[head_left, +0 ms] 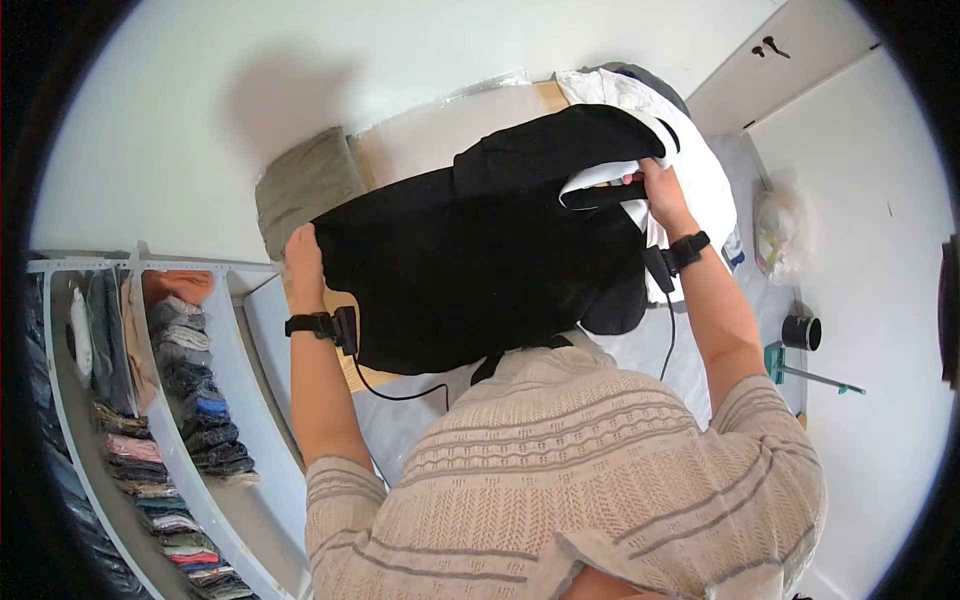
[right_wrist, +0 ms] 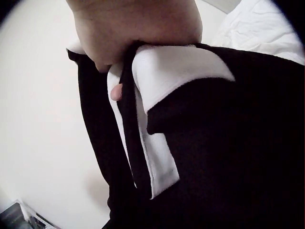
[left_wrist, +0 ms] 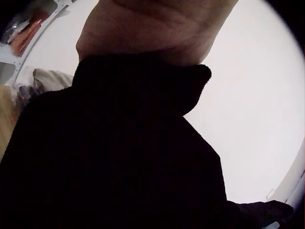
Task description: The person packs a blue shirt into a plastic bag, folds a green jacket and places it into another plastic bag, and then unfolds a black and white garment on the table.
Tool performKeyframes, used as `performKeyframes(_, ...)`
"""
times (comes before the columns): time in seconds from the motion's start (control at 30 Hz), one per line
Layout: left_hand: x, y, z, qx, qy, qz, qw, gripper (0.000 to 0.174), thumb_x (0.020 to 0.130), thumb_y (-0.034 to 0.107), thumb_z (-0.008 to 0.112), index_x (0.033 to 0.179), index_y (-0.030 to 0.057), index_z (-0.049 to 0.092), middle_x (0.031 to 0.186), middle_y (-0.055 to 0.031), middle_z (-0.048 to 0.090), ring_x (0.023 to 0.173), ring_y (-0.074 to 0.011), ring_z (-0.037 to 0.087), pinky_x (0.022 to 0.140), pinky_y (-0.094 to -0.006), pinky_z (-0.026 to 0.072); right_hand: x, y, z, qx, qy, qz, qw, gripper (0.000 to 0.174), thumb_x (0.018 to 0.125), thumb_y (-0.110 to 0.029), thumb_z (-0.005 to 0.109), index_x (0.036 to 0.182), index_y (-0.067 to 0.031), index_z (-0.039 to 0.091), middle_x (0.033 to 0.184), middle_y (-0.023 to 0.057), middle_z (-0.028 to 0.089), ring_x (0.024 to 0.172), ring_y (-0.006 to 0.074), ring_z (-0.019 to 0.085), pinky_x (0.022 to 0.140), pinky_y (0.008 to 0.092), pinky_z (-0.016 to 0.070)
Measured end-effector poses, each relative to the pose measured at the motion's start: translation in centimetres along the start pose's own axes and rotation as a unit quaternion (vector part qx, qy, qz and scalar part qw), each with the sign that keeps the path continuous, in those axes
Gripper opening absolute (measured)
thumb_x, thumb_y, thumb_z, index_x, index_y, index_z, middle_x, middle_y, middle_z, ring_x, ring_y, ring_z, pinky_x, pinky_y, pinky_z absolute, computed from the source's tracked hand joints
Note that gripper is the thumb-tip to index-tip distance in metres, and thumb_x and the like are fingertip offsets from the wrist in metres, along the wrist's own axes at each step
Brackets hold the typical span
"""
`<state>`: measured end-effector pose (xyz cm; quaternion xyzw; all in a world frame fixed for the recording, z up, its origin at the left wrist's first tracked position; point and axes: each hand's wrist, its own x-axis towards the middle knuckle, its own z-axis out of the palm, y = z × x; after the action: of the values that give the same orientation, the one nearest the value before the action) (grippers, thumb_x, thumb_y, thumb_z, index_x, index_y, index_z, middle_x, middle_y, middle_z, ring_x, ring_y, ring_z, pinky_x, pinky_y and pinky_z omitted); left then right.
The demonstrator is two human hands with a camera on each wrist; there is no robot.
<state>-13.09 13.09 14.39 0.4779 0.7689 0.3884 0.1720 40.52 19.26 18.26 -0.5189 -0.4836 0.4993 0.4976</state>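
A black garment point(head_left: 470, 255) with white lining hangs stretched between my two hands, its exact kind unclear. At its left end my left hand point(head_left: 304, 265) grips a corner, fingers hidden behind the cloth. In the left wrist view that hand point(left_wrist: 152, 28) has the dark fabric point(left_wrist: 119, 129) bunched beneath it. My right hand point(head_left: 662, 195) grips the other end beside an opening edged in white. The right wrist view shows the hand point(right_wrist: 138, 24) over the folded edge, one fingertip point(right_wrist: 116, 92) poking out by the white lining point(right_wrist: 176, 69).
Behind the garment is a table point(head_left: 430, 135) with folded olive cloth point(head_left: 310, 185) on its left and white cloth point(head_left: 705, 190) on its right. Shelves of folded clothes point(head_left: 205, 400) stand at left. A black bin point(head_left: 801, 332) and a green-headed tool point(head_left: 776, 362) are at right.
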Motion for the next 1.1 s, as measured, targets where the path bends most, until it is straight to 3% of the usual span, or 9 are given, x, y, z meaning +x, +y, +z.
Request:
performKeyframes(0.2,4.8,-2.0,6.6,0.235,-0.081,0.135,0.959,0.037,0.089,0.028,0.041,0.086,-0.0061,0.056,0.094,-0.0263,0.058,0.090,-0.0430,0.052,0.079,-0.0455,0.0407,10.9,3.6,-0.9,-0.093,-0.006,-0.012,0.996,0.024,0.084,-0.017,0.049,0.074,0.0016,0.060,0.065,0.0064,0.060,0.057,0.0127,0.055,0.053,0.0271,0.0416)
performKeyframes(0.27,4.2,1.6,8.0,0.198,-0.064,0.038,0.977,0.037,0.090,0.027,0.038,0.083,-0.0053,0.055,0.095,-0.0261,0.057,0.092,-0.0434,0.051,0.079,-0.0478,0.0402,13.2,3.0,0.3,-0.098,-0.012,0.010,0.995,0.022,0.084,-0.017,0.050,0.075,0.0011,0.060,0.064,0.0061,0.060,0.057,0.0127,0.055,0.054,0.0270,0.0421)
performKeyframes(0.4,5.7,2.0,11.2,0.259,-0.045,-0.006,0.965,0.035,0.090,0.025,0.039,0.085,-0.0042,0.056,0.093,-0.0261,0.058,0.091,-0.0423,0.053,0.079,-0.0466,0.0414,17.5,7.0,1.9,0.000,-0.002,0.066,0.998,0.033,0.086,-0.026,0.055,0.108,-0.0012,0.055,0.082,0.0069,0.061,0.071,0.0140,0.055,0.066,0.0269,0.0441)
performKeyframes(0.5,5.7,2.8,11.6,0.236,0.033,0.041,0.970,0.028,0.089,0.021,0.043,0.090,-0.0029,0.057,0.093,-0.0240,0.059,0.090,-0.0397,0.054,0.079,-0.0446,0.0426,17.6,10.4,0.7,-0.120,-0.024,0.094,0.988,0.045,0.089,-0.030,0.052,0.125,-0.0037,0.048,0.090,0.0106,0.063,0.080,0.0167,0.056,0.074,0.0294,0.0446)
performKeyframes(0.63,1.9,2.6,9.9,0.121,0.090,0.121,0.981,0.021,0.086,0.011,0.049,0.102,-0.0023,0.053,0.098,-0.0191,0.058,0.090,-0.0332,0.056,0.080,-0.0397,0.0439,10.7,10.3,-3.0,-0.298,-0.080,0.051,0.950,0.033,0.089,-0.029,0.053,0.105,-0.0012,0.061,0.097,0.0135,0.064,0.090,0.0184,0.060,0.080,0.0286,0.0451)
performKeyframes(0.77,-5.9,0.0,5.7,0.104,0.028,0.042,0.993,0.026,0.085,0.008,0.050,0.107,-0.0058,0.051,0.105,-0.0200,0.056,0.097,-0.0324,0.054,0.087,-0.0372,0.0421,-0.3,14.0,-8.7,-0.337,-0.036,0.149,0.929,0.028,0.088,-0.022,0.056,0.104,0.0006,0.060,0.091,0.0104,0.066,0.086,0.0147,0.061,0.076,0.0278,0.0466)
performKeyframes(0.93,-16.2,-10.5,2.0,0.161,-0.032,-0.070,0.984,0.033,0.083,0.011,0.057,0.110,-0.0068,0.050,0.105,-0.0217,0.055,0.099,-0.0325,0.054,0.088,-0.0383,0.0416,-14.0,17.8,-9.5,-0.469,0.089,0.296,0.828,0.041,0.079,-0.032,0.063,0.102,-0.0001,0.053,0.098,0.0183,0.061,0.090,0.0338,0.059,0.079,0.0395,0.0469)
performKeyframes(1.03,-20.2,-14.2,1.6,0.185,-0.097,-0.142,0.968,0.045,0.079,0.015,0.064,0.114,-0.0074,0.047,0.105,-0.0228,0.056,0.100,-0.0345,0.053,0.089,-0.0383,0.0414,-18.4,22.0,-8.7,-0.477,0.143,0.252,0.829,0.048,0.079,-0.035,0.064,0.107,0.0017,0.052,0.098,0.0173,0.061,0.091,0.0311,0.059,0.080,0.0380,0.0460)
performKeyframes(1.1,-21.3,-16.0,1.8,0.027,-0.148,-0.182,0.972,0.061,0.074,0.021,0.071,0.121,-0.0065,0.042,0.108,-0.0255,0.054,0.102,-0.0374,0.052,0.090,-0.0418,0.0399,-19.1,23.8,-7.7,-0.265,0.249,0.314,0.877,0.054,0.080,-0.038,0.064,0.111,0.0037,0.051,0.100,0.0143,0.061,0.097,0.0259,0.056,0.080,0.0367,0.0444)
